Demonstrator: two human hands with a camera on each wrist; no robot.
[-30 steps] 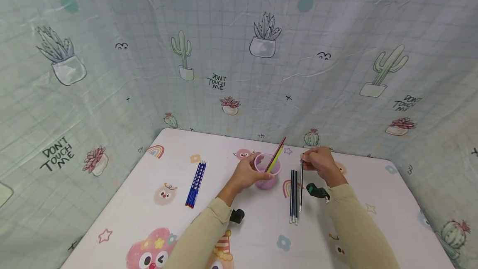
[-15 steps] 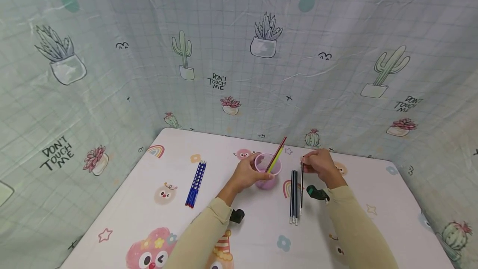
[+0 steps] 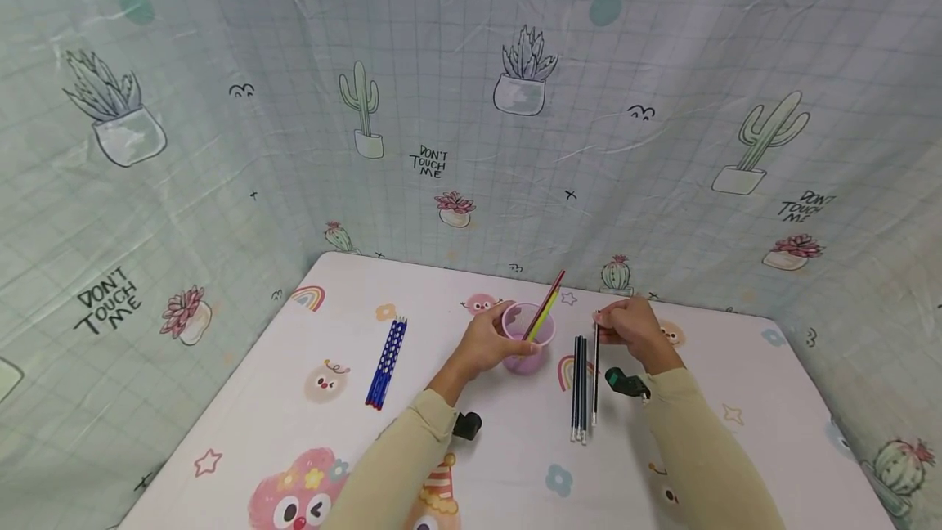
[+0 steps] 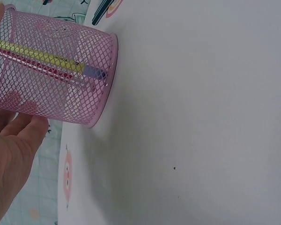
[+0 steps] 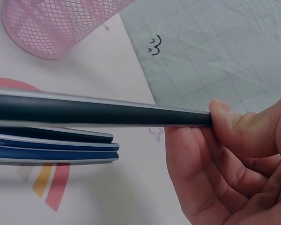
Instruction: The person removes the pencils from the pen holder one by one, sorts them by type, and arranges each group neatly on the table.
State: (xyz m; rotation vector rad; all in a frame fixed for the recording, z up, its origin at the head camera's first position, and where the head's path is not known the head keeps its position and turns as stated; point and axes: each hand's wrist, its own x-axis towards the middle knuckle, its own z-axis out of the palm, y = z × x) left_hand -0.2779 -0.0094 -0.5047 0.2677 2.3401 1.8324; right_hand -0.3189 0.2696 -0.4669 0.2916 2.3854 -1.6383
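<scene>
My left hand (image 3: 486,343) grips a pink mesh pencil cup (image 3: 524,363), fingers at its far side and thumb across the front. A dark red pencil (image 3: 553,289) and a yellow pencil (image 3: 543,319) lean in the cup; their lower ends show through the mesh (image 4: 91,51) in the left wrist view. To the right, my right hand (image 3: 631,325) pinches a dark pencil (image 3: 595,379) by its far tip between thumb and fingers. Its eraser end points toward me. Three dark pencils (image 3: 578,391) lie side by side on the table, just left of the held one.
Several blue polka-dot pencils (image 3: 386,362) lie together on the left part of the white printed table (image 3: 257,399). A cactus-print cloth (image 3: 456,88) hangs behind the table's far edge. Black wrist devices (image 3: 467,425) sit by both forearms.
My right hand has shifted slightly toward me, and the pinched pencil has slid down alongside the three others. The left hand and the cup have stayed in place.
</scene>
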